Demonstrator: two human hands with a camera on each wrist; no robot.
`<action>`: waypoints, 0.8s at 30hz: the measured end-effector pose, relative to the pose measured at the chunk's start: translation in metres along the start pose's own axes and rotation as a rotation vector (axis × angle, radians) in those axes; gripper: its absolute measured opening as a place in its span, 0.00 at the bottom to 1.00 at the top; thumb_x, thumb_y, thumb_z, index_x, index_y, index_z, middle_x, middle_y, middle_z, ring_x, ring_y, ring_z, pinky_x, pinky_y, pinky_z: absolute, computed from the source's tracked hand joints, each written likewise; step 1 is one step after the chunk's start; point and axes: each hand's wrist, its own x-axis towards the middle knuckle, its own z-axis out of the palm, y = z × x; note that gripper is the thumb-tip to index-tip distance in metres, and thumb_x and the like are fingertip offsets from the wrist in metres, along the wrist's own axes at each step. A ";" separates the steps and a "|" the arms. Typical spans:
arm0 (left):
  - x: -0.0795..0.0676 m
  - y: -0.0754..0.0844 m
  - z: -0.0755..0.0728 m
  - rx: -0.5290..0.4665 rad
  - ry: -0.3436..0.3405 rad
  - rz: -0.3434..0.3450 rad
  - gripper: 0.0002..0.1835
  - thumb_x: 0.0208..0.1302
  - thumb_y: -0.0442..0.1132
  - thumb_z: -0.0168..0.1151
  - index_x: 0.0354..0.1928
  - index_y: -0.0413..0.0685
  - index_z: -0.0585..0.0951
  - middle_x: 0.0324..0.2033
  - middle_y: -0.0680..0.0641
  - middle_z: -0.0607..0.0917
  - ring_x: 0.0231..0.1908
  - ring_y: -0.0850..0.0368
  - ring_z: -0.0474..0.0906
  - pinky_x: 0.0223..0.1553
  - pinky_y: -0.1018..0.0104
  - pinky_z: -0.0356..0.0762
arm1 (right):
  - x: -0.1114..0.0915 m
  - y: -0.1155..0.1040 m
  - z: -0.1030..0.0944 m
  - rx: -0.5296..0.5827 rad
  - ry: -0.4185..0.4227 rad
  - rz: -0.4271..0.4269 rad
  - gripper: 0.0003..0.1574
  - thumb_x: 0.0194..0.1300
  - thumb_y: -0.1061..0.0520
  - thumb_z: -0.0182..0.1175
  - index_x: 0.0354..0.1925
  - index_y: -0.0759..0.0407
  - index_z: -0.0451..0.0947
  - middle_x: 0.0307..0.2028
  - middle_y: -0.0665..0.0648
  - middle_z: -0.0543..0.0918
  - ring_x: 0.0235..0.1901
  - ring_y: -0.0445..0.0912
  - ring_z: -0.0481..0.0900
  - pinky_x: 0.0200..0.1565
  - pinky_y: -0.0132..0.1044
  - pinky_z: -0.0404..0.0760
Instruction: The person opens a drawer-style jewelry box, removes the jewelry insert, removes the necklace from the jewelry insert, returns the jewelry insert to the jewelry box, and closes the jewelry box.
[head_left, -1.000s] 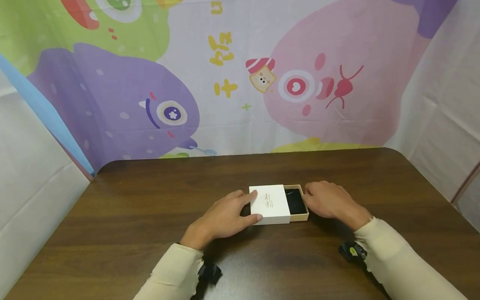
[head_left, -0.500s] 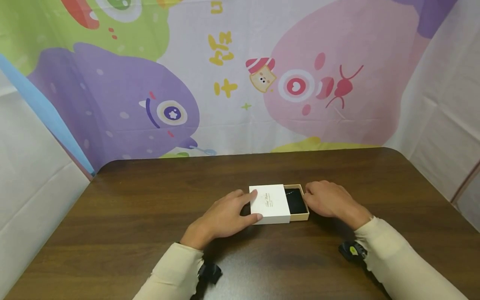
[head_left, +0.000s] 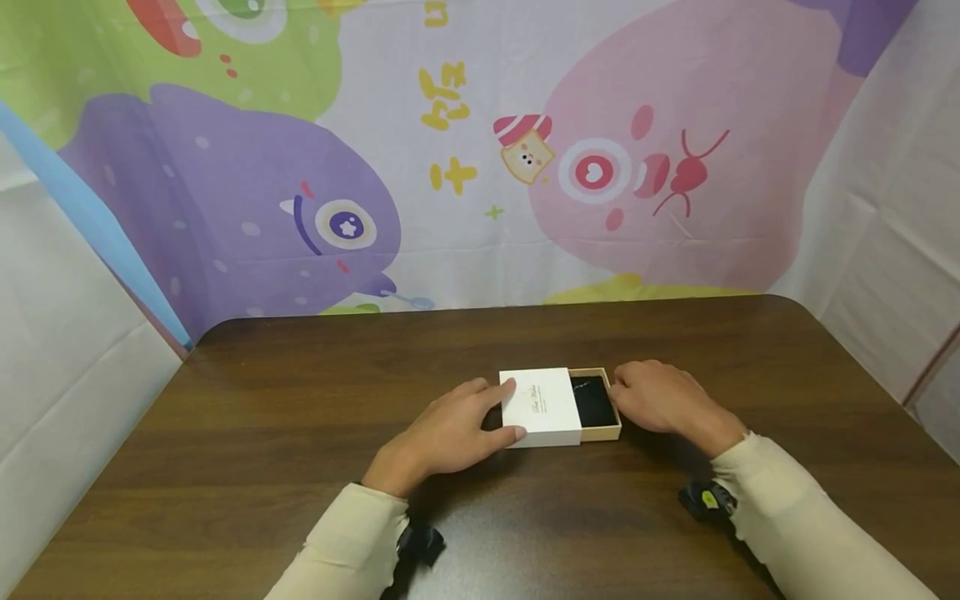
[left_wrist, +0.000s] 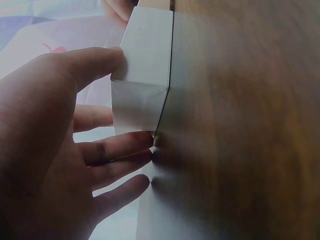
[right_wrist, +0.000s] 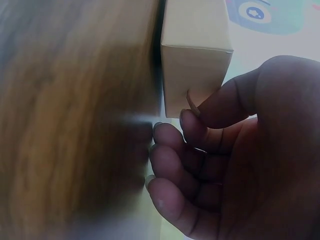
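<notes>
A white cardboard box sleeve with small gold lettering lies on the table. From its right end sticks a tan inner drawer, partly out, with a black insert and a thin silvery chain on it. My left hand holds the sleeve at its left end, thumb on the near edge and index finger on top. In the left wrist view the other fingers reach out beside the end. My right hand pinches a small pull tab on the drawer's end between thumb and index finger, the remaining fingers curled.
The brown wooden table stretches around the box on all sides. Behind it hangs a cloth printed with cartoon figures, and pale cloth hangs at both sides. A dark wrist camera is strapped under each sleeve cuff.
The drawer has slid very slightly further right out of the sleeve, along with my right hand. My left hand keeps its hold on the sleeve.
</notes>
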 end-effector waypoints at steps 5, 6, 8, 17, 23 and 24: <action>0.000 0.000 0.001 0.003 -0.001 0.003 0.39 0.67 0.62 0.59 0.75 0.52 0.67 0.56 0.46 0.78 0.51 0.54 0.75 0.53 0.54 0.74 | 0.000 0.001 -0.001 0.007 -0.010 0.007 0.15 0.69 0.53 0.49 0.32 0.54 0.80 0.31 0.52 0.81 0.31 0.48 0.77 0.32 0.49 0.74; 0.000 0.000 0.001 0.003 -0.002 0.002 0.39 0.67 0.62 0.59 0.75 0.52 0.67 0.56 0.45 0.78 0.51 0.53 0.75 0.54 0.54 0.74 | 0.000 0.001 -0.001 0.006 -0.014 0.010 0.15 0.69 0.53 0.49 0.32 0.54 0.80 0.31 0.52 0.81 0.32 0.49 0.77 0.32 0.49 0.74; 0.000 0.000 0.001 0.002 -0.003 0.003 0.39 0.67 0.62 0.59 0.75 0.52 0.67 0.57 0.45 0.77 0.52 0.53 0.75 0.54 0.54 0.74 | 0.000 0.002 -0.001 0.004 -0.017 0.010 0.15 0.69 0.53 0.50 0.32 0.54 0.81 0.32 0.52 0.81 0.33 0.49 0.78 0.33 0.50 0.74; 0.001 0.001 0.000 0.005 -0.004 -0.001 0.39 0.67 0.63 0.59 0.75 0.53 0.66 0.56 0.46 0.78 0.49 0.54 0.75 0.52 0.55 0.74 | 0.002 0.005 -0.002 0.016 -0.036 0.011 0.16 0.70 0.52 0.49 0.32 0.54 0.80 0.30 0.52 0.80 0.32 0.49 0.77 0.33 0.48 0.73; 0.001 0.000 0.001 0.006 -0.008 -0.005 0.39 0.68 0.63 0.59 0.75 0.53 0.66 0.56 0.46 0.78 0.49 0.54 0.75 0.52 0.55 0.74 | 0.003 0.006 -0.002 0.025 -0.035 0.010 0.16 0.70 0.53 0.49 0.34 0.56 0.81 0.31 0.52 0.80 0.31 0.48 0.76 0.33 0.47 0.73; 0.001 0.000 0.001 0.008 -0.008 -0.005 0.39 0.68 0.63 0.59 0.75 0.53 0.66 0.56 0.46 0.77 0.50 0.54 0.75 0.52 0.55 0.74 | 0.003 0.007 -0.003 0.024 -0.033 0.010 0.16 0.70 0.53 0.49 0.33 0.56 0.81 0.30 0.52 0.80 0.31 0.48 0.76 0.33 0.47 0.73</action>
